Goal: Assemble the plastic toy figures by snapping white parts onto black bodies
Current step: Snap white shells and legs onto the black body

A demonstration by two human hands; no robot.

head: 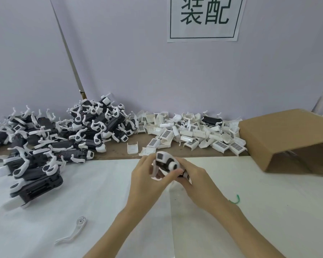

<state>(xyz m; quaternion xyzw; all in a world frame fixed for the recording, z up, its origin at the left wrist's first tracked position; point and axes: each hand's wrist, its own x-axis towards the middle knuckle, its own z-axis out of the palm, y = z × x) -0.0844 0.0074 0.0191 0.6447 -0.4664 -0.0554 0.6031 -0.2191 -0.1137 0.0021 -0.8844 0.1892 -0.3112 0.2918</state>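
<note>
Hands meet over the white sheet (pixel 101 192) covering the near part of the table, both on one black-and-white toy figure (pixel 166 163) held just above it, centre of view. Left hand (pixel 147 180) grips the figure from the left w/ fingers curled round its near side, thumb up by the white end cap. Right hand (pixel 192 181) grips it from the right, fingers wrapped under and thumb across the front; most of the black body is hidden by the fingers, so exact seating of the white parts can't be told.

Left of the hands, a big heap of assembled figures (pixel 60 138), black bodies w/ white curved arms sticking out, spills from the back wall onto the sheet. Behind the hands, along the wall, a pile of loose white caps (pixel 190 135), many w/ grey patterned labels, lies on bare brown tabletop (pixel 116 155). One black body (pixel 212 120) sits on top of that pile. Single white curved arm piece (pixel 73 232) lies alone on the sheet, near left. Cardboard box (pixel 287 135) lies tipped on its side at right, open end facing right. Small green wire tie (pixel 235 200) by the right wrist. Paper sign (pixel 205 17) w/ printed characters hangs on the wall above.
</note>
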